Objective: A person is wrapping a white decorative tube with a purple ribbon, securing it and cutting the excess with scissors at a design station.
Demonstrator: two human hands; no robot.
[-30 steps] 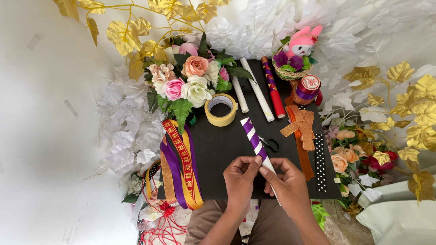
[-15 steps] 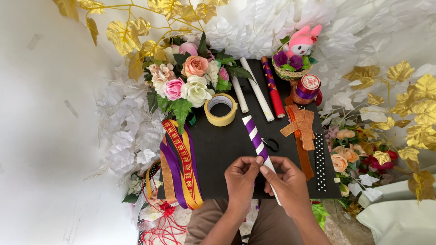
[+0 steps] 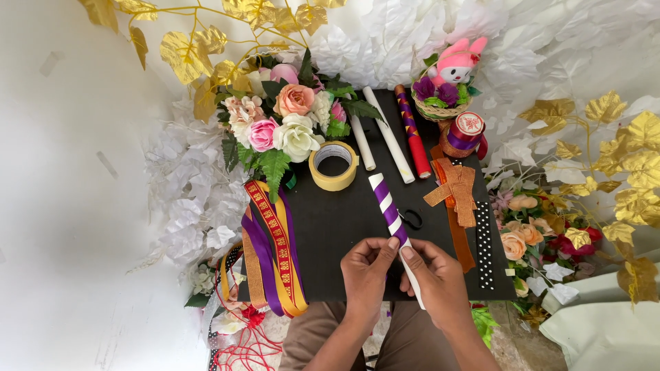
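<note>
**Hands close on a purple-striped stick**

Hands meet at the near edge of the black bench [image 3: 330, 227], both pinching one white stick wound with purple ribbon [image 3: 389, 209]. The left hand [image 3: 366, 273] grips it with thumb and fingertips about its middle; the right hand [image 3: 440, 282] is wrapped around the bare white lower end. The stick slants up and away to the left, its far end just beside a roll of yellow tape [image 3: 334, 165]. Black scissors [image 3: 412, 219] lie partly hidden under it. Left of the hands, purple, gold and red ribbons [image 3: 273, 251] drape over the bench edge. Right, orange ribbon strips [image 3: 455, 189] and a dotted black ribbon [image 3: 485, 244] lie flat. Farther back sit two plain white sticks [image 3: 381, 141], a red patterned stick [image 3: 412, 130], a flower bouquet [image 3: 289, 124] and a small basket with a pink plush toy [image 3: 450, 86].
</note>
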